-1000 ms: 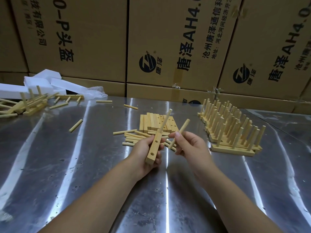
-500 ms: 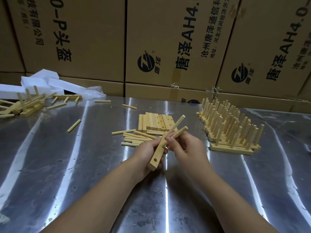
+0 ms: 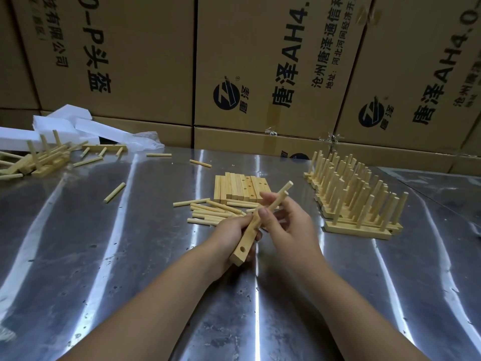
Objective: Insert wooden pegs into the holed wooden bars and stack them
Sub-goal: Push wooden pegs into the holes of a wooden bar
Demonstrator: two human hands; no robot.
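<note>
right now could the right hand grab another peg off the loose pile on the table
Probably not yet: the right hand is pinching a peg. Otherwise the loose pegs lie uncovered just beyond the left hand and its bar.

Table: shiny metal table (image 3: 78, 256) across the frame.
Centre: holed bars (image 3: 234, 187) side by side, loose pegs (image 3: 208, 212) touching their near edge.
Right: pegged bars (image 3: 356, 231), stacked.
Upper left: jumbled bars (image 3: 44, 162), white foam blocks (image 3: 59, 123).
</note>
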